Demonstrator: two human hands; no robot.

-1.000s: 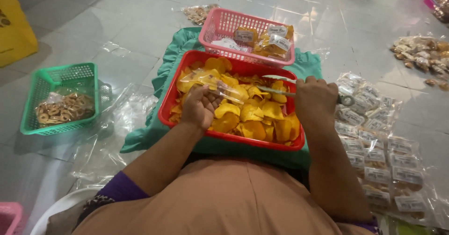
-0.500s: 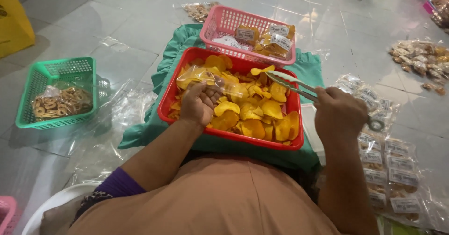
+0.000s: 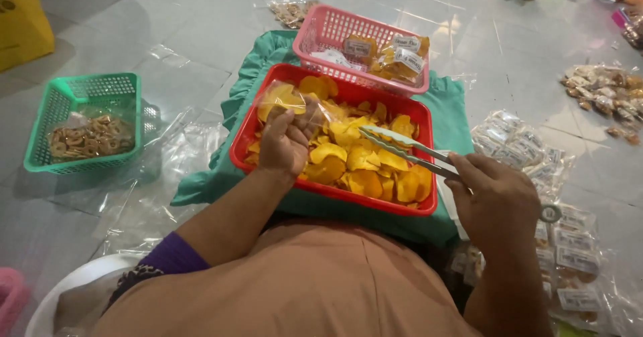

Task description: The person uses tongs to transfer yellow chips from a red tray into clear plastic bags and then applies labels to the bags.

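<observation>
The floor (image 3: 201,22) was made of big grey tiles, and they shone a little where light fell on them. A yellow box (image 3: 23,15), maybe a bin, stood at the far left corner.

Open floor lies between the green basket (image 3: 80,119) and the red tray (image 3: 335,132), though loose clear plastic sheets (image 3: 171,156) cover part of it. The pink basket (image 3: 365,45) touches the tray's far rim and blocks approach from that side. Packed bags (image 3: 529,153) crowd the right side. Bare tile lies beyond the pink basket. The near left corner, apparently a white rim (image 3: 80,283), is unclear.
</observation>
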